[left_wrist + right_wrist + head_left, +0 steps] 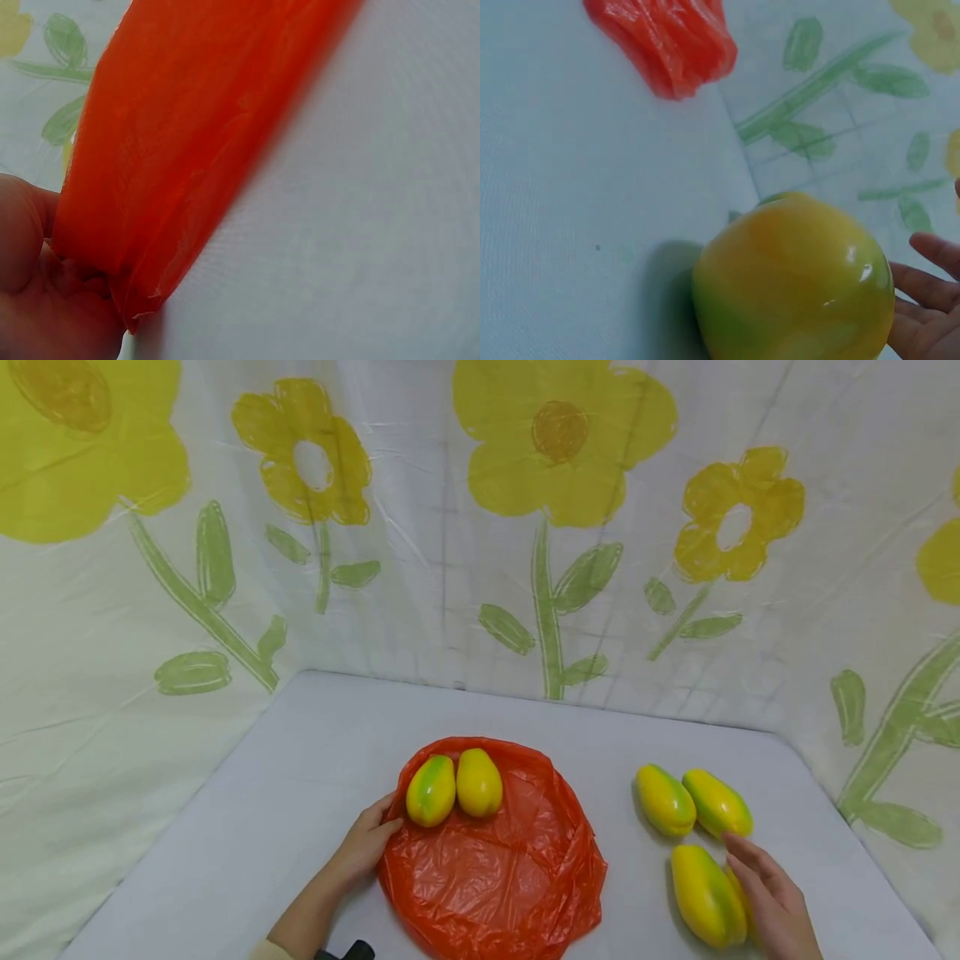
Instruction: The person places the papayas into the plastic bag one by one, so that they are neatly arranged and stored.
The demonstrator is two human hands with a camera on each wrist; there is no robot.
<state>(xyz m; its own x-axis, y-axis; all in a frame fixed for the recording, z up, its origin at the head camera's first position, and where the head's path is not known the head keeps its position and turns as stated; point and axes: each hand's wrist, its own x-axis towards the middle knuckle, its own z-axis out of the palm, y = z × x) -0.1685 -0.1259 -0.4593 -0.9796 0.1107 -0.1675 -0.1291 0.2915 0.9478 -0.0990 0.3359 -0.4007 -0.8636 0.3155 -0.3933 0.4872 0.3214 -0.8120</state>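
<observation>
A red plastic bag (pixel 480 868) lies spread wide on the table, with two yellow-green papayas (pixel 479 783) inside near its far left rim. My left hand (pixel 366 841) pinches the bag's left edge; the left wrist view shows thumb and fingers (pixel 67 292) closed on the red film. Several more papayas lie to the right of the bag. Over there my right hand (pixel 772 893) is beside the nearest papaya (pixel 705 893), its fingers extended. In the right wrist view a large papaya (pixel 795 285) partly hides that hand (pixel 930 300); whether they touch I cannot tell.
Two papayas (pixel 665 800) lie side by side farther back on the white table (pixel 315 760). A white curtain (pixel 420 568) printed with yellow flowers hangs behind and around it. A small black object (pixel 358 951) shows by the left forearm.
</observation>
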